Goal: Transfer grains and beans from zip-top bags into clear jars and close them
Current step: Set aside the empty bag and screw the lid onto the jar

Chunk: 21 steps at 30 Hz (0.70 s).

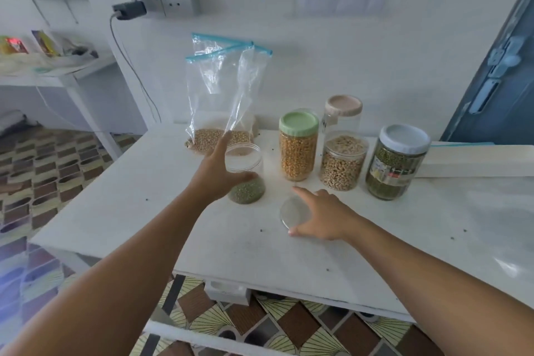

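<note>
Head view. White worktop (138, 211), a few stray grains on it. At the back, two clear zip-top bags (222, 89) with blue seals lean on the wall; the front one holds a shallow layer of pale tan beans, the contents of the one behind I cannot tell.

Open jar (245, 173) near the front left, no lid on it, roughly a third filled with small green grains. To its right, a row: green-lidded jar (298, 147) full of yellow kernels; a wide clear jar (342, 160) of pale beans; behind that a beige-lidded jar (343, 113), contents hidden; then a white-lidded jar (396, 162), labelled, of dark green beans.

My left hand (216, 173) wraps the open jar's left side, thumb across the front, fingers reaching behind it; grip wide, curled to the jar wall.

Clear round lid (295, 211) lies flat on the worktop, just right of the open jar and in front of the yellow kernels. My right hand (320, 217) is spread over its right edge, forefinger at the far rim, thumb at the near rim; whether the grip has closed on it I cannot tell.
</note>
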Each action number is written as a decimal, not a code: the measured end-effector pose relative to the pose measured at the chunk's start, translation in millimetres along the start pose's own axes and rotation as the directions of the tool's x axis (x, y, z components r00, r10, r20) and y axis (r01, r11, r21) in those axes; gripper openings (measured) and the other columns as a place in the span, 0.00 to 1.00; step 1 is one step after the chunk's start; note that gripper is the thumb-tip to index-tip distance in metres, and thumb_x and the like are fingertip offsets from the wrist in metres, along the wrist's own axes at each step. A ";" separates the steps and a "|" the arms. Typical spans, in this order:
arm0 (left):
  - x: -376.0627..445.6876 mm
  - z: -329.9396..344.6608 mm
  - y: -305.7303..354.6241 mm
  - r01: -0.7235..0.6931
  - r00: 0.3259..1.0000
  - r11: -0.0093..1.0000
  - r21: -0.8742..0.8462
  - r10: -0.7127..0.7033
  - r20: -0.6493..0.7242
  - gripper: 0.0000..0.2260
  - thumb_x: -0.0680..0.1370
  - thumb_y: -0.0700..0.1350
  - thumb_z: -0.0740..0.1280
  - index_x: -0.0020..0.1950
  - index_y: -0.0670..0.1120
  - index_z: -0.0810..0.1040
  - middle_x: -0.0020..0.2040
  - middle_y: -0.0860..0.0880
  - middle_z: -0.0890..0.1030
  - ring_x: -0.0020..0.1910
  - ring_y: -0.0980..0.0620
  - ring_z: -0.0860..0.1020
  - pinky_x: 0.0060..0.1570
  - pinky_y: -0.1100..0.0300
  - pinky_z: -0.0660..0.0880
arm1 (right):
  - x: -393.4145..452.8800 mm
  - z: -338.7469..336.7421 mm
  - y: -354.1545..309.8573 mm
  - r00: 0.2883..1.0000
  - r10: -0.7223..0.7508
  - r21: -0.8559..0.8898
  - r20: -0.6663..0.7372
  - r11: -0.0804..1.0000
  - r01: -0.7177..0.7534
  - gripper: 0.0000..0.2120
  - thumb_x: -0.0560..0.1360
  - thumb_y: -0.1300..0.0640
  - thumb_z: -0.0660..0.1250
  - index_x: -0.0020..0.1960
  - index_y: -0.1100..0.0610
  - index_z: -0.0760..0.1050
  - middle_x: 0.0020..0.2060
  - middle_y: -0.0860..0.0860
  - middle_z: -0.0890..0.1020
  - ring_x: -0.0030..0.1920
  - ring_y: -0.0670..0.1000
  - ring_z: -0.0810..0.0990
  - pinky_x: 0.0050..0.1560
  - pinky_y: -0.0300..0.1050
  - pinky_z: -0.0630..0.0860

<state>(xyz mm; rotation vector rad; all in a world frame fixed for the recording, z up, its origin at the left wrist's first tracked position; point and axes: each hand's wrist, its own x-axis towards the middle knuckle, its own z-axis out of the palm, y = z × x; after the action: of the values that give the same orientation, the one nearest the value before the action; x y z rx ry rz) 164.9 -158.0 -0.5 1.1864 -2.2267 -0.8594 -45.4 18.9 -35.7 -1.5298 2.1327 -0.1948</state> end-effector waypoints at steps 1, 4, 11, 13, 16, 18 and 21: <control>2.3 1.6 -3.3 0.007 1.000 1.000 -0.001 -0.007 -0.018 0.54 0.68 0.60 0.83 0.85 0.59 0.52 0.81 0.48 0.65 0.79 0.46 0.65 0.72 0.49 0.67 | 1.6 2.5 0.2 1.000 -0.004 -0.016 -0.013 1.000 0.004 0.52 0.68 0.30 0.74 0.82 0.36 0.47 0.76 0.57 0.63 0.75 0.61 0.63 0.70 0.56 0.70; 2.5 5.9 -7.5 0.011 1.000 1.000 0.021 -0.010 -0.014 0.49 0.71 0.59 0.81 0.85 0.60 0.55 0.78 0.45 0.66 0.74 0.45 0.69 0.66 0.54 0.68 | 5.1 5.4 1.1 0.999 -0.037 -0.032 -0.035 0.999 0.036 0.46 0.70 0.32 0.72 0.81 0.35 0.53 0.73 0.56 0.66 0.73 0.61 0.63 0.68 0.54 0.69; 8.5 1.8 -16.5 0.104 0.995 0.992 -0.074 -0.103 0.007 0.57 0.61 0.67 0.82 0.84 0.58 0.58 0.75 0.50 0.65 0.71 0.46 0.71 0.73 0.42 0.71 | 12.8 -7.3 -4.6 0.991 -0.101 0.071 -0.091 0.992 0.107 0.51 0.68 0.36 0.77 0.81 0.41 0.50 0.73 0.55 0.66 0.71 0.57 0.71 0.67 0.52 0.73; 12.0 1.2 -17.5 0.127 0.992 0.987 -0.103 -0.126 0.021 0.56 0.60 0.65 0.83 0.83 0.57 0.60 0.75 0.51 0.64 0.70 0.47 0.71 0.72 0.42 0.72 | 17.3 -14.9 -9.9 0.986 -0.121 0.061 -0.111 0.990 0.128 0.55 0.66 0.35 0.77 0.82 0.43 0.48 0.76 0.55 0.64 0.73 0.57 0.69 0.68 0.54 0.73; 17.8 0.2 -18.1 0.145 0.988 0.982 -0.121 -0.137 0.073 0.53 0.62 0.62 0.85 0.82 0.58 0.62 0.73 0.53 0.62 0.70 0.47 0.70 0.69 0.43 0.75 | 22.4 -22.4 -19.8 0.978 -0.148 0.040 -0.148 0.987 0.156 0.55 0.65 0.35 0.77 0.81 0.46 0.48 0.76 0.54 0.67 0.73 0.58 0.68 0.69 0.56 0.72; 22.7 -2.2 -20.4 0.157 0.983 0.981 -0.117 -0.143 0.119 0.53 0.61 0.61 0.86 0.81 0.59 0.64 0.71 0.53 0.61 0.70 0.47 0.70 0.68 0.43 0.76 | 25.1 -27.3 -27.2 0.974 -0.156 0.051 -0.165 0.985 0.167 0.57 0.64 0.35 0.77 0.81 0.47 0.48 0.76 0.53 0.67 0.74 0.57 0.68 0.70 0.55 0.72; 29.8 -5.7 -24.2 0.148 0.977 0.982 -0.117 -0.127 0.169 0.55 0.54 0.65 0.86 0.77 0.61 0.66 0.70 0.53 0.62 0.69 0.47 0.70 0.67 0.43 0.77 | 29.6 -33.2 -42.4 0.969 -0.167 0.029 -0.182 0.984 0.175 0.58 0.64 0.35 0.78 0.81 0.47 0.46 0.77 0.53 0.66 0.75 0.57 0.67 0.70 0.55 0.71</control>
<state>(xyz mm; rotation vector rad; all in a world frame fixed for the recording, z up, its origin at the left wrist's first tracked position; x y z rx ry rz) 166.7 -195.4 -10.5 1.2605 -2.1944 -1.1750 -32.5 -29.1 0.4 -1.7279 2.1132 -0.4526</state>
